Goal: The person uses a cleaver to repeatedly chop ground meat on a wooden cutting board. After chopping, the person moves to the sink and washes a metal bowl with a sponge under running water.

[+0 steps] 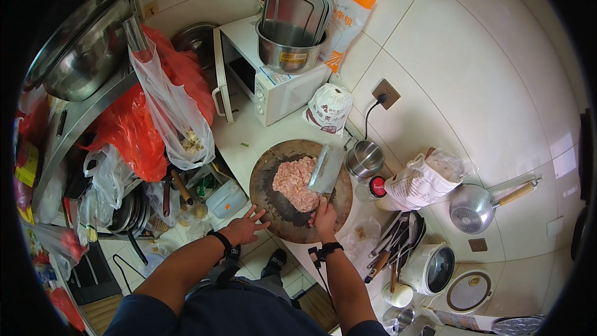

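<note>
A mound of minced meat (295,182) lies on a round, dark-stained wooden chopping board (275,224) on the countertop. My right hand (324,217) grips the handle of a metal cleaver (325,168) at the board's near right part. The broad blade lies over the right side of the meat and hides some of it. At the board's near left edge is my left hand (247,228), its fingers spread and nothing held; the fingertips are by the rim, and whether they touch it I cannot tell.
Behind the board stand a microwave oven (291,95) with its door ajar and a white cloth bag (329,108). To the right are a steel pot (365,158), a red-lidded jar (371,188) and a utensil holder (413,228). Plastic bags (179,116) hang at left.
</note>
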The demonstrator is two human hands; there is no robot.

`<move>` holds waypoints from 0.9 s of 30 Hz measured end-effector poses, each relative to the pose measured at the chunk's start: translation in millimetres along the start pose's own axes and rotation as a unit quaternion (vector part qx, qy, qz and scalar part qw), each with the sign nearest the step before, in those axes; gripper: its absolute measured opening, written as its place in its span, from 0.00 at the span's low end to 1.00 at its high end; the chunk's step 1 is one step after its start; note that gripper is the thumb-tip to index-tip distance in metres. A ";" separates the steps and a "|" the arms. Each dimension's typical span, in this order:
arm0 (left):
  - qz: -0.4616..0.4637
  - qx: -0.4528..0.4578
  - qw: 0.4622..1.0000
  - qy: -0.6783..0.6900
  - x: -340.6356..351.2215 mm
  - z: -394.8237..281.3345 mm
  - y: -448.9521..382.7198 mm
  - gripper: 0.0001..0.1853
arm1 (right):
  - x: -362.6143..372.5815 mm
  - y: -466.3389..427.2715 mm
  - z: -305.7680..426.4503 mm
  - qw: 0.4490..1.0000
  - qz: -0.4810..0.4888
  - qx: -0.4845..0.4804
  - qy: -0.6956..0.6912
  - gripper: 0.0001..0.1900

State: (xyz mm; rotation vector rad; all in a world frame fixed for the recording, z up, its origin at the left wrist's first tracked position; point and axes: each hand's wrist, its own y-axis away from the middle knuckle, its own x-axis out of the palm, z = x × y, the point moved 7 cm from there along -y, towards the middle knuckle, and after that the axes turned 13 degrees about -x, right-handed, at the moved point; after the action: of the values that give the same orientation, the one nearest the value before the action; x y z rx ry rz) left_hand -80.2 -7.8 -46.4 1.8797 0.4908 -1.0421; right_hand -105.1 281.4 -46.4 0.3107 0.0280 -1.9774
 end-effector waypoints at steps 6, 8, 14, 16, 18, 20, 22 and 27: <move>0.006 0.006 1.000 0.016 -2.8 -0.7 1.5 0.38 | -30.0 13.7 30.7 0.995 -0.059 -0.061 -0.044 0.18; 0.006 0.008 1.000 0.016 -1.9 0.3 1.2 0.39 | -47.8 30.9 38.8 0.987 -0.077 -0.139 0.016 0.15; 0.004 0.019 1.000 0.017 -0.8 0.2 -0.2 0.39 | -53.5 89.9 45.3 0.870 -0.104 -0.342 0.340 0.23; 0.000 0.022 1.000 0.018 -0.1 0.9 1.4 0.40 | -37.6 93.2 40.7 0.841 -0.072 -0.369 0.388 0.25; -0.013 0.026 0.999 0.018 0.2 1.2 0.2 0.40 | -19.4 91.6 33.2 0.827 -0.040 -0.394 0.399 0.26; -0.017 0.035 0.999 0.018 1.5 2.6 -0.9 0.40 | -5.5 88.8 22.3 0.837 -0.043 -0.387 0.384 0.26; -0.013 0.036 0.999 0.021 1.5 1.8 -0.3 0.40 | 2.8 89.0 24.5 0.844 -0.057 -0.377 0.376 0.24; 0.002 0.031 0.999 0.024 1.8 3.0 -1.5 0.41 | -2.8 90.4 11.5 0.873 -0.102 -0.330 0.344 0.19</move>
State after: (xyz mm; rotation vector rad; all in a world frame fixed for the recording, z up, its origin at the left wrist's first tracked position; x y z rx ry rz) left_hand -81.5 -9.7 -49.4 1.9631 0.4876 -1.0227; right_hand -24.9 244.3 -23.7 0.5522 1.2099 -1.8318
